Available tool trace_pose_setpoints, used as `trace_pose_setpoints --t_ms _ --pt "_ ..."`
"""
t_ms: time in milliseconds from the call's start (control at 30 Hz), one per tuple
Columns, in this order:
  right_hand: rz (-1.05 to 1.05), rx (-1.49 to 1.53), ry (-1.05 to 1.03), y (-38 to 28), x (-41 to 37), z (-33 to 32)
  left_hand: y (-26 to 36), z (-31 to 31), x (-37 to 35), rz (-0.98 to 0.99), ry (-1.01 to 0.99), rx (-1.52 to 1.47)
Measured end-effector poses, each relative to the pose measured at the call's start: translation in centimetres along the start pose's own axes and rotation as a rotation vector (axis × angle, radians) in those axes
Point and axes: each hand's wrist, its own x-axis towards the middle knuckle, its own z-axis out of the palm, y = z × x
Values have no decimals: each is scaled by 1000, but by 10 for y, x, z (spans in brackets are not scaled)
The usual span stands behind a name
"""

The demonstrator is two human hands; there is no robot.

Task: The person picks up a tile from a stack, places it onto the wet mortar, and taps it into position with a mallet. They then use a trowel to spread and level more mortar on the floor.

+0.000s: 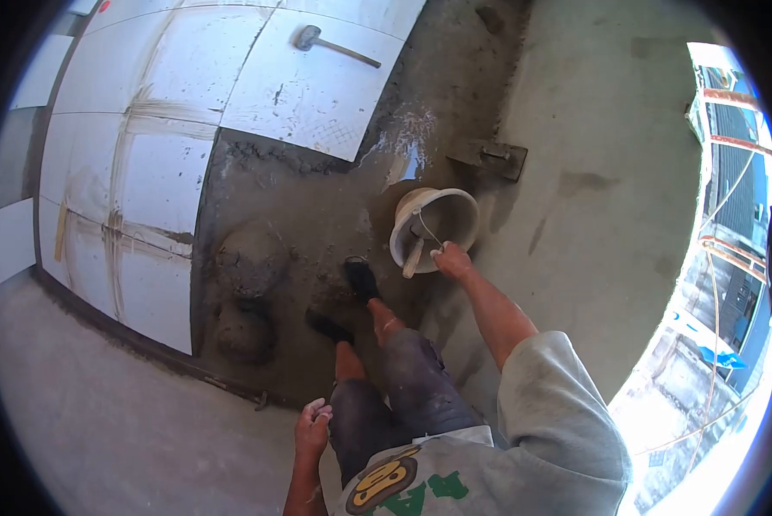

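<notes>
My right hand (pixel 452 261) is closed around the thin wire handle of a pale, mortar-stained bucket (pixel 401 225). The bucket tilts, its mouth facing up and to the right. Inside it leans a tool with a wooden handle (pixel 413 258) that pokes over the near rim; its head is hidden. My left hand (pixel 314 427) hangs beside my thigh, fingers loosely bent and a little apart, holding nothing. Just beyond the bucket, a flat plastering trowel (pixel 492 160) lies on the floor.
Large white tiles (pixel 167 176) cover the floor at left, with a mallet (pixel 310 39) lying on one. Two mortar mounds (pixel 253 258) sit near my feet on wet mortar (pixel 317 211). A wall (pixel 592 181) runs along the right, by a bright opening.
</notes>
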Motion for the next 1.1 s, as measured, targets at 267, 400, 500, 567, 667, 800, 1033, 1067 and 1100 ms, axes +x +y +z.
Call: trace_pose_setpoints --t_ms 267,400,500,567,667,800,1033,1067,1100 --pt "-198 -162 -92 23 78 -38 -2 -2 71 -65 -13 348" --pt "-103 -534 411 68 203 -100 -8 9 128 -97 14 291" --pt "-128 -1015 659 116 284 -132 -25 19 175 -147 13 291" --pt "-85 -1017 538 108 294 -136 -38 24 195 -179 9 292" --pt "-11 -1002 417 106 308 -127 -50 32 223 -162 -25 401" --pt "101 -857 344 95 292 -117 -45 30 240 -147 -7 446" --pt "-19 -797 460 162 305 -195 -38 -9 241 -19 107 319" --pt "-245 -813 629 180 314 -217 -40 -16 243 -6 115 300" --pt "-476 -821 796 178 319 -233 -42 -24 248 52 141 311"
